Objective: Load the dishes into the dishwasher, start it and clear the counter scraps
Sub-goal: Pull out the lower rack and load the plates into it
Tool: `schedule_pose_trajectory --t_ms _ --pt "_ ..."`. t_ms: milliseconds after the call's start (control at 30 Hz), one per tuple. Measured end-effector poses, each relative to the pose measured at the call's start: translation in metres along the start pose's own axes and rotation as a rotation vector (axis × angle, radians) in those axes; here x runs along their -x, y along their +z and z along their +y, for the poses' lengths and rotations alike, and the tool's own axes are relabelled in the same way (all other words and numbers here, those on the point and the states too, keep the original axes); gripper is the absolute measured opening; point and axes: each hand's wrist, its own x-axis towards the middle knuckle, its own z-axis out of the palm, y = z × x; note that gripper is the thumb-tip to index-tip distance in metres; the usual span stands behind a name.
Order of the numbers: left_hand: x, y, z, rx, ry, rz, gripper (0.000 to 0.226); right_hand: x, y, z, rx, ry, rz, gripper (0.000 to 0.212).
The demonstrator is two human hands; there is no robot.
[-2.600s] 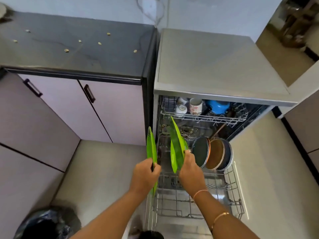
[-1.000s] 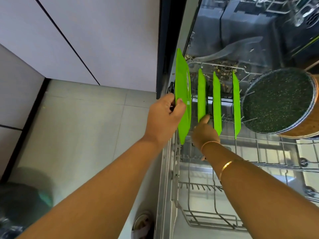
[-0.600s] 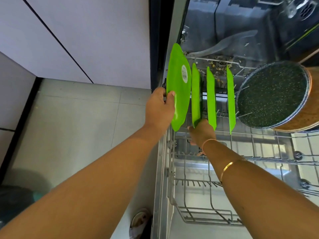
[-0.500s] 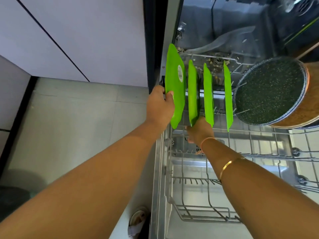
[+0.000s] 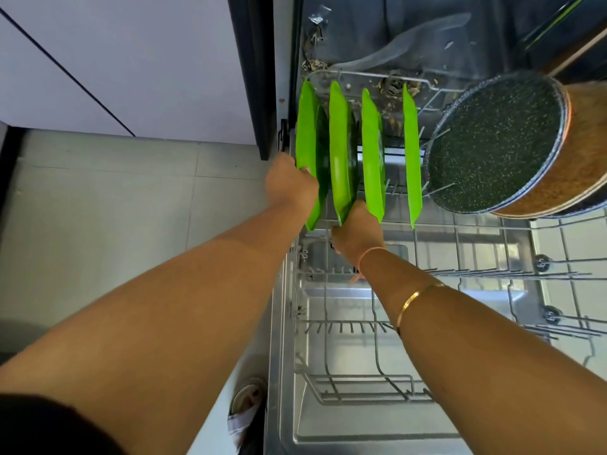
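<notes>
1. Four green plates stand on edge in the dishwasher's lower rack (image 5: 361, 384), side by side at its far left. Each one's long axis runs from the person toward the back of the tub. Their faces turn left and right, so mostly rims show from above.
2. The left hand (image 5: 289, 187) grips the leftmost plate (image 5: 307, 133) at its near edge, fingers curled round the rim. This plate sits closest to the rack's left wall and is roughly parallel to its neighbours.
3. The right hand (image 5: 356, 231) lies knuckles-up at the near lower tip of the second plate (image 5: 340, 142) and touches it. Its fingers are hidden under the plates, so I cannot tell whether they grip it.
4. The third plate (image 5: 371, 142) and fourth plate (image 5: 412, 152) stand free of both hands, with gaps between them.
5. Just to the right of the fourth plate, a speckled dark pan (image 5: 492, 142) leans on its side, its inside facing the plates.
6. The near half of the rack holds only bare wire tines.
7. A gold bangle (image 5: 414, 300) circles the right forearm.
8. Grey floor tiles (image 5: 98, 208) and pale cabinet fronts (image 5: 115, 60) lie to the left.
</notes>
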Motion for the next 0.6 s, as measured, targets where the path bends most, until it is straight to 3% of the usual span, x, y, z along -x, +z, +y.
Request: schedule_pose_trajectory --t_ms 167,433,600 --pt "0.006 -0.009 0.002 -0.256 0.065 0.084 0.025 0.004 -0.004 -0.002 0.015 -0.026 0.013 0.034" --pt "0.009 -0.014 0.009 -0.167 0.023 0.002 0.054 0.014 -0.005 -0.007 0.101 -0.104 0.04 0.047" --pt "0.032 -0.011 0.0 -0.178 0.154 0.075 0.056 0.022 -0.012 -0.006 0.185 -0.182 0.038 0.073"
